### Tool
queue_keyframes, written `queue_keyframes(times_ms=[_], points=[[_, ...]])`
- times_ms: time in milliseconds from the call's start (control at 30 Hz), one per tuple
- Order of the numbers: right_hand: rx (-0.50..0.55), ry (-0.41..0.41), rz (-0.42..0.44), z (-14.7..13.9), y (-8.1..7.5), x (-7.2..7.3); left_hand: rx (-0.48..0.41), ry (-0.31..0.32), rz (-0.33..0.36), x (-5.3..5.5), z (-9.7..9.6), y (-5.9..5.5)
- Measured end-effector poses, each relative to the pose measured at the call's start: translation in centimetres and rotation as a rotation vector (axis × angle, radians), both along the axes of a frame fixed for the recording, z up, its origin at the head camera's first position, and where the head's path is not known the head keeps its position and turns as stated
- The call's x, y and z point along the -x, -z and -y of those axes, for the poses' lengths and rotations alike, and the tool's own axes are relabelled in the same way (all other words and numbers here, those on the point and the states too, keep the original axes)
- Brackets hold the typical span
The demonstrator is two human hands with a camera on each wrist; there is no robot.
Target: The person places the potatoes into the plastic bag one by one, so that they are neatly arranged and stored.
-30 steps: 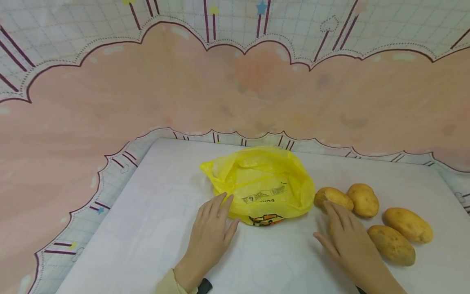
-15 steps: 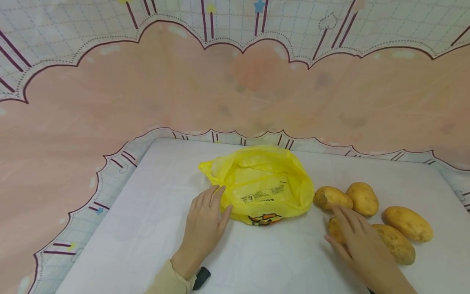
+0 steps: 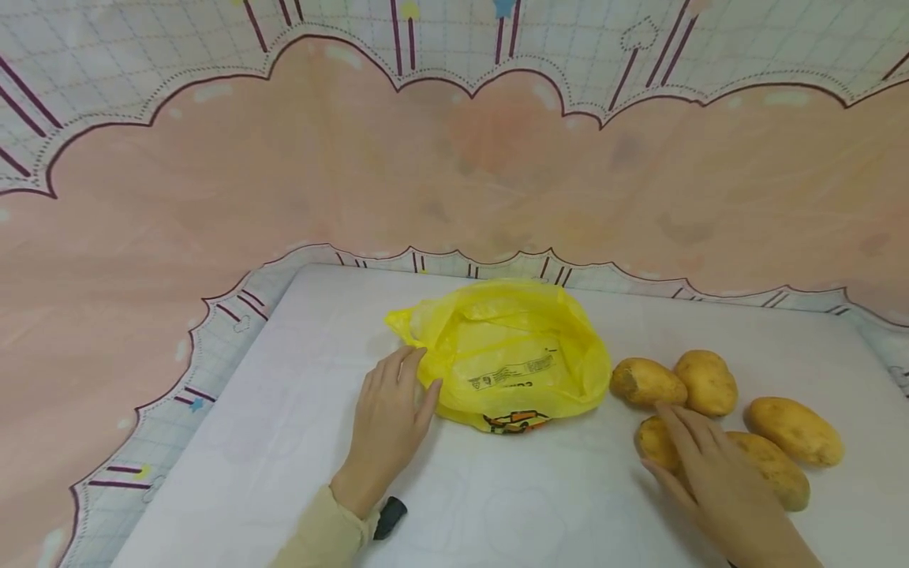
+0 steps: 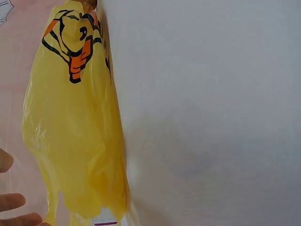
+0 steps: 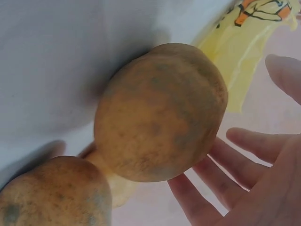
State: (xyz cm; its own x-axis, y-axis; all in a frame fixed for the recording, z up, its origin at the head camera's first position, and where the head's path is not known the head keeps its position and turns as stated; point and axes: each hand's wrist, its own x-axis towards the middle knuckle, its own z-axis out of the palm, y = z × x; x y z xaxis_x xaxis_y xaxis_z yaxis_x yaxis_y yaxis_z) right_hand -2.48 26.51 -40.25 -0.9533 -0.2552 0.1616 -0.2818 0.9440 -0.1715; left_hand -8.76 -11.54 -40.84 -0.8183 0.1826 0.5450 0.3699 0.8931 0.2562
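Observation:
A yellow plastic bag [image 3: 500,379], printed in black and orange, lies on the white table with its mouth spread wide. Beside its left edge is my left hand [image 3: 389,418], fingers extended and fingertips right at the plastic. In the left wrist view the bag [image 4: 75,127] stands beyond a few of its fingertips [image 4: 11,201]. My right hand [image 3: 724,481] reaches over a potato [image 3: 656,442], partly hiding it. Up close in the right wrist view, that potato [image 5: 160,113] sits by the spread, straight fingers [image 5: 237,162], the thumb apart from it.
Several more potatoes lie around my right hand: one close to the bag [image 3: 648,382], one behind it [image 3: 706,383], and others to the right [image 3: 794,431]. A patterned pink cloth backdrop [image 3: 454,173] rises behind the table [image 3: 234,442].
My left hand has slid slightly left and away along the bag's left edge. My right hand has shifted right and toward me, uncovering part of the nearest potato.

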Motion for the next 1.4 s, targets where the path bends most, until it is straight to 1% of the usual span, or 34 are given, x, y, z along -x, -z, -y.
queue_keyframes(times_ms=[133, 267, 400, 567, 767, 900, 1133, 1400], points=[[-0.036, 0.021, 0.039, -0.2, -0.2, -0.2, -0.044, -0.017, 0.023, 0.3, 0.1, 0.0], [-0.051, 0.034, 0.083, -0.3, -0.3, -0.3, -0.08, -0.03, 0.022, 0.6, 0.4, 0.1], [-0.049, 0.036, 0.076, -0.5, -0.4, -0.2, -0.1, -0.044, 0.021, 0.9, 0.7, 0.1], [-0.059, 0.044, 0.093, -0.8, -0.5, 0.1, -0.128, -0.065, 0.037, 1.2, 0.9, 0.1], [-0.061, 0.028, 0.053, -1.2, -0.3, 0.1, -0.179, -0.085, 0.077, 1.8, 1.1, 0.0], [-0.061, 0.026, 0.045, -1.3, -0.1, 0.1, -0.235, -0.093, 0.13, 2.1, 1.0, 0.0], [-0.033, -0.012, -0.044, -1.6, 0.3, 0.2, -0.323, -0.112, 0.266, 2.4, 0.8, 0.2], [-0.037, -0.025, -0.079, -1.7, 0.4, 0.4, -0.464, -0.131, 0.395, 3.0, 0.8, 0.5]])
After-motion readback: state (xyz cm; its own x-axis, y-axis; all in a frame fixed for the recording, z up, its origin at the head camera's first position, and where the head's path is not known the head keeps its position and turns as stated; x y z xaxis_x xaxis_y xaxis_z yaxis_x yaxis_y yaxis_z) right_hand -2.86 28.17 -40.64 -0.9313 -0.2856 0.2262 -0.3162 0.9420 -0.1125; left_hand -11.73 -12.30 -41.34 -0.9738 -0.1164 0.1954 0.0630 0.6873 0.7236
